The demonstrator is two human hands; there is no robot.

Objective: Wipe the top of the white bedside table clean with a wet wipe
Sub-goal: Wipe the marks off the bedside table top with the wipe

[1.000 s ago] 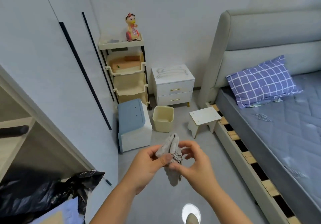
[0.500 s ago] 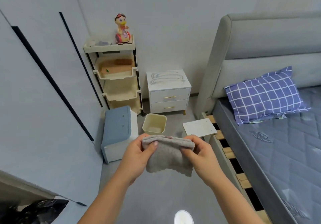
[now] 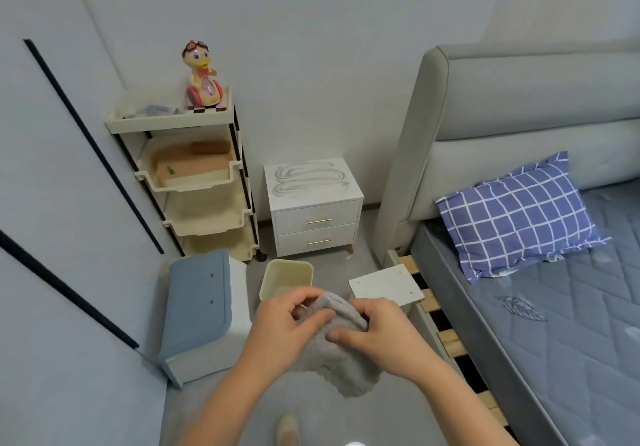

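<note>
Even, soft indoor light, fairly bright, cool grey-blue cast. No hard shadows; faint soft shade under the bedside table (image 3: 313,203) and the bed headboard (image 3: 519,134). No glare. Wide-angle bend at edges: wall lines and bed frame curve. Overall slightly soft, compression smear on walls. Both hands (image 3: 280,334) mildly blurred; bright blown spot at bottom edge.

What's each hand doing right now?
Left hand: closed on the grey cloth, thumb on top.
Right hand: closed on the same cloth, pinching its upper edge.
</note>
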